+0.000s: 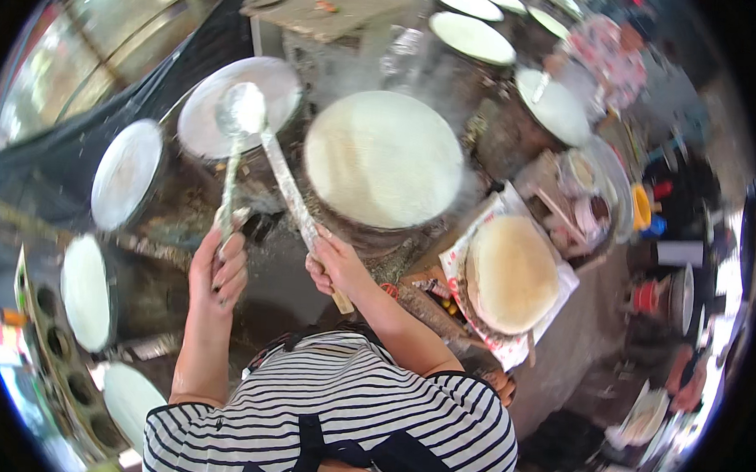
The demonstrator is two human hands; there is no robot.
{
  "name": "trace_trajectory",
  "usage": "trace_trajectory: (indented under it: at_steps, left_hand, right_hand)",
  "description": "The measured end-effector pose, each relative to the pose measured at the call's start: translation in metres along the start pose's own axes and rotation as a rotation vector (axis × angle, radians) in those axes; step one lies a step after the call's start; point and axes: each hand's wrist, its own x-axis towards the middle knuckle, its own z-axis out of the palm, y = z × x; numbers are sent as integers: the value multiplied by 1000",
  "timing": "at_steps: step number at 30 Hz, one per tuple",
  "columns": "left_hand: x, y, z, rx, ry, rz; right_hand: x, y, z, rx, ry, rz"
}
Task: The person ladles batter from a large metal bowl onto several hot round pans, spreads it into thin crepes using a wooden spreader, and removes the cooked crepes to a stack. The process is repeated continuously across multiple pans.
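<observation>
My left hand (219, 267) is closed round the thin handle of a ladle (232, 175). My right hand (335, 264) grips a long, flat wooden stick (289, 186) smeared with pale batter. The two tools meet at their far ends, where a white, wet-looking patch hides which head belongs to which. Beneath those ends lies a round griddle (279, 84) with a thin whitish coat. To its right, a large griddle (414, 174) is covered by a pale round sheet, with steam round it. A stack of thin round flatbreads (516, 271) rests on printed paper at my right.
More round griddles stand at the left (127, 179), lower left (86, 295) and far back (471, 38). A person in a floral top (605, 60) is at the back right, beside another griddle (554, 107). A tub (620, 192) holds bowls, and a wooden board (337, 11) sits behind.
</observation>
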Motion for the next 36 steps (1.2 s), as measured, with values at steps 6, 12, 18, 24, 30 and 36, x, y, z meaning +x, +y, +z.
trace_trajectory:
  at_steps: [6, 12, 18, 24, 30, 36]
  left_hand:
    - [-211, -8, -62, 0, 377, 515]
    - [-381, -113, -118, -129, 878, 890]
    - [-486, -234, -186, -575, 1373, 942]
    - [-525, -326, -318, -636, 1653, 818]
    - [-525, -360, -393, -383, 1975, 456]
    - [-499, -386, -442, 8, 2293, 171]
  right_hand:
    - [-9, 57, 84, -406, -484, 409]
    - [-36, 189, 151, -805, -901, 657]
    - [-78, 331, 201, -1603, -1521, 65]
    - [-143, 469, 260, -1861, -2105, -405]
    - [-181, 555, 281, -2064, -2449, -728]
    - [-189, 568, 300, -2019, -2450, -689]
